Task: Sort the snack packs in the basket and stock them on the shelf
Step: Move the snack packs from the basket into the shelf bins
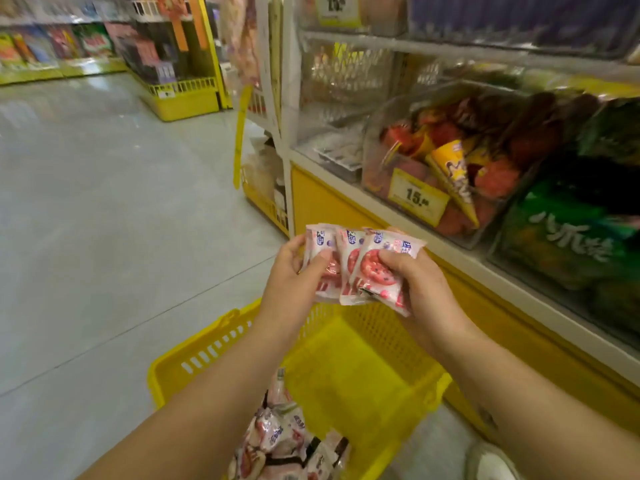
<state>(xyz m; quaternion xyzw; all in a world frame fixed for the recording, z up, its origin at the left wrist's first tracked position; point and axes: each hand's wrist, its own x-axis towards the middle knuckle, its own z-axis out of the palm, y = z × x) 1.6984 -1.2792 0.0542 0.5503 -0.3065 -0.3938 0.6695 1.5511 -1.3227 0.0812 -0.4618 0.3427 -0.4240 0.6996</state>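
Three pink-and-white snack packs [360, 258] with a red cookie picture are fanned out above the yellow basket [346, 368]. My left hand [294, 282] grips their left side, thumb on the front. My right hand [419, 282] grips the right-most pack, fingers curled over its face. More pink packs [284, 441] lie in the basket's near corner. The shelf [450, 258], white-edged with a yellow base, runs along the right.
Clear bins on the shelf hold red and orange cone snacks [450, 168] behind a yellow price tag [417, 197], and green bags [571, 244] further right. An open grey floor [121, 220] lies to the left, with yellow shelving [180, 95] beyond. A shoe [491, 462] stands beside the basket.
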